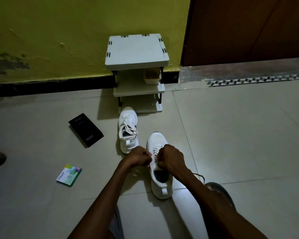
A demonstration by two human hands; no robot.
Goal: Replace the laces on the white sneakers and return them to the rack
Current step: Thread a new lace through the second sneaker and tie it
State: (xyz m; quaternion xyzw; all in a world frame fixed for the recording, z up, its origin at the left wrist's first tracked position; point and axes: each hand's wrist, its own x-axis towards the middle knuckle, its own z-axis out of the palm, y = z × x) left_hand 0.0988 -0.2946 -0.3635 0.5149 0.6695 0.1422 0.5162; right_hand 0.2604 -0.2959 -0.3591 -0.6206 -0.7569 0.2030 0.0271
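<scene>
Two white sneakers stand on the tiled floor in front of a small white shoe rack (136,49). The far sneaker (128,129) sits by the rack's bottom shelf with white laces tied loosely. The near sneaker (160,171) points toward the rack, between my hands. My left hand (138,156) and my right hand (171,160) are both curled into fists over its tongue, each pinching an end of its white lace (153,158). The lace ends inside my fists are hidden.
A black box (85,130) lies on the floor to the left. A green and white packet (69,173) lies nearer, left of my arm. A small container (152,76) sits on the rack's middle shelf. Yellow wall behind, brown door (245,30) at right.
</scene>
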